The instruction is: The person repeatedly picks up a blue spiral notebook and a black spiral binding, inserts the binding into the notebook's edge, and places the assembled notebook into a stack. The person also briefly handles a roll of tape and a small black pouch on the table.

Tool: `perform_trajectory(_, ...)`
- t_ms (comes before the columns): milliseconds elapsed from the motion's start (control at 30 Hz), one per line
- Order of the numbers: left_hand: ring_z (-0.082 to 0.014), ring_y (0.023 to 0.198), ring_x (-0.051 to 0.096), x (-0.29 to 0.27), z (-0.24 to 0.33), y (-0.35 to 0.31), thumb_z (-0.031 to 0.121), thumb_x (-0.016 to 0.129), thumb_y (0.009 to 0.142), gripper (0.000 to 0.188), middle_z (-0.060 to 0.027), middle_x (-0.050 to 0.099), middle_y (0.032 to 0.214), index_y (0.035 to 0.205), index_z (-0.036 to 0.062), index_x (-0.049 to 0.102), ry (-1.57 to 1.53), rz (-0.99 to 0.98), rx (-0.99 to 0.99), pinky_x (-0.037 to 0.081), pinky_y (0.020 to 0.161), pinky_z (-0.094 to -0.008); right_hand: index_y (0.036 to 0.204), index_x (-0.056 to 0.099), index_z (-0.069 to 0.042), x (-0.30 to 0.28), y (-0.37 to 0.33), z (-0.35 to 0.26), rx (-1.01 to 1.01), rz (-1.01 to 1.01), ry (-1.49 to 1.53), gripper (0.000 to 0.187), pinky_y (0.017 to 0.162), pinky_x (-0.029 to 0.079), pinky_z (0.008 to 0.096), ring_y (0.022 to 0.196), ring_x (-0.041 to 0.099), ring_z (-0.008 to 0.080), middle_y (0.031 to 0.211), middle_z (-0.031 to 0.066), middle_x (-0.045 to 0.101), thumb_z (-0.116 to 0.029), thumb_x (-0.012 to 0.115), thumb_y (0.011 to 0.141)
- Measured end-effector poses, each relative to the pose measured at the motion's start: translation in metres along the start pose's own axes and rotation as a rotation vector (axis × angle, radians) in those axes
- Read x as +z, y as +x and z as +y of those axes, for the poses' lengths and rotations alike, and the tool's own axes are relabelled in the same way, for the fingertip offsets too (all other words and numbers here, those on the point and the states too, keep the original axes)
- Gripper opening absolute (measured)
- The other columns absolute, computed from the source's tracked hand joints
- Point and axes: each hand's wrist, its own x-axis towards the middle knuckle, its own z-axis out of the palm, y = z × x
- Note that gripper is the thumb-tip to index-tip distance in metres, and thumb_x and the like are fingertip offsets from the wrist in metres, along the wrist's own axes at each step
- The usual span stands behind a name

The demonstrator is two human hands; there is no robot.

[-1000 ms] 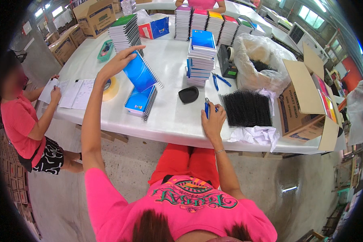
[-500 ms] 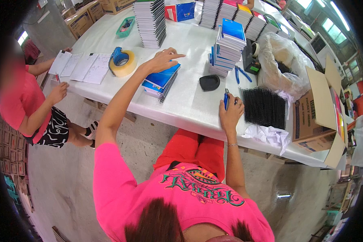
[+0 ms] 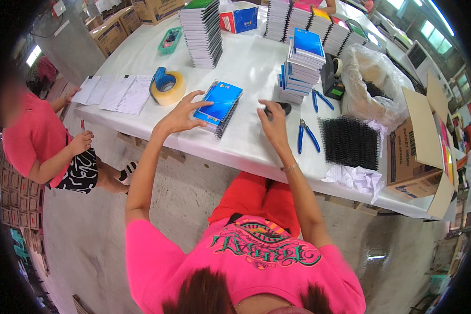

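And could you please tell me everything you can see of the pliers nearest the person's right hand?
The pliers have two blue handles and a small, metallic-looking head. They lie on the pale table covering, handles spread toward the near edge, head pointing away. They sit between the right hand and the pile of black coils; no hand touches them.

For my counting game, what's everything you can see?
table: one, white, middle
notebook pile: one, blue, table front
tall notebook stack: one, blue-topped, centre
left notebook stack: one, green-topped, back
far notebook stacks: several, mixed, back
writing pages: several, white, left
tape roll: one, yellowish, left
basket: one, green, back left
pliers: two, blue, right
coils: many, black, right
plastic bag: one, clear, right
open carton: one, brown, right
other cartons: several, brown, back left
crumpled paper: some, white, right
dish: one, black, centre
co-worker: one, pink-shirted, left
left grip: one, bare, touching notebook pile
right grip: one, bare, by dish
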Motion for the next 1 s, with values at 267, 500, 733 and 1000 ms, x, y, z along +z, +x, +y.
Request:
perform_trajectory(267, -0.0290, 0.131, 0.046, 0.006, -0.012, 0.004, 0.022, 0.085, 0.066, 0.063, -0.0095, 0.048, 0.143, 0.126, 0.0195, 0.065, -0.203, 0.084, 0.064, 0.039, 0.110, -0.0416, 0.132, 0.055, -0.003, 0.057, 0.057, 0.012, 0.112, -0.128, 0.218, 0.046, 0.098, 0.046, 0.0380, 0.120, 0.057, 0.0313, 0.131, 0.0212, 0.056, -0.033, 0.055, 0.098)
perform_trajectory(500, -0.0255, 0.130, 0.047, 0.009, -0.015, -0.001, 0.020, 0.083, 0.071, 0.055, -0.0048, 0.046, 0.142, 0.122, 0.0171, 0.063, -0.225, 0.096, 0.023, 0.045, 0.103, -0.0463, 0.129, 0.055, -0.001, 0.071, 0.053, 0.004, 0.155, -0.229, 0.157, 0.046, 0.098, 0.046, 0.0394, 0.115, 0.060, 0.0341, 0.120, 0.0235, 0.063, -0.034, 0.054, 0.097)
perform_trajectory(733, -0.0260, 0.132, 0.045, 0.009, -0.016, 0.003, 0.027, 0.084, 0.071, 0.063, -0.0059, 0.045, 0.143, 0.128, 0.0179, 0.058, -0.294, 0.063, 0.027, 0.042, 0.105, -0.0456, 0.136, 0.048, 0.002, 0.077, 0.046, 0.004, 0.177, -0.181, 0.169, 0.055, 0.105, 0.040, 0.0400, 0.125, 0.053, 0.0353, 0.134, 0.0249, 0.054, -0.037, 0.052, 0.099)
perform_trajectory(1000, -0.0290, 0.144, 0.027, 0.051, -0.055, 0.011, 0.057, 0.046, 0.097, 0.077, -0.0184, 0.029, 0.155, 0.155, 0.0110, 0.022, -0.887, 0.187, -0.144, 0.022, 0.117, -0.0466, 0.153, 0.011, 0.004, 0.115, -0.009, -0.035, 0.482, 0.000, 0.490, 0.080, 0.120, 0.014, 0.0376, 0.148, 0.014, 0.0331, 0.160, 0.0230, 0.011, -0.052, 0.036, 0.102)
